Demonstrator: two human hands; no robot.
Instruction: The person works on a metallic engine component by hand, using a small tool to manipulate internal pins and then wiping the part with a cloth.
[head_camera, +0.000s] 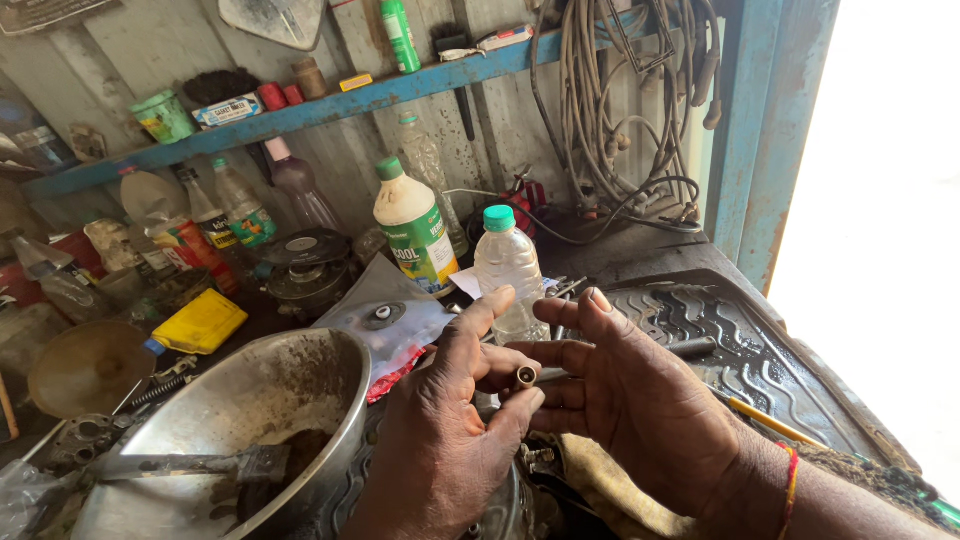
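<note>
Steel bowl (250, 400) w/ brush (190, 465), hands (520, 410) pinching small tube (526, 377)

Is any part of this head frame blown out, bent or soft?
Head view: the doorway at right is blown out to white; the blue shelf bows from wide-angle distortion; the left hand, right hand and small metal tube are evenly lit and sharp.
</note>
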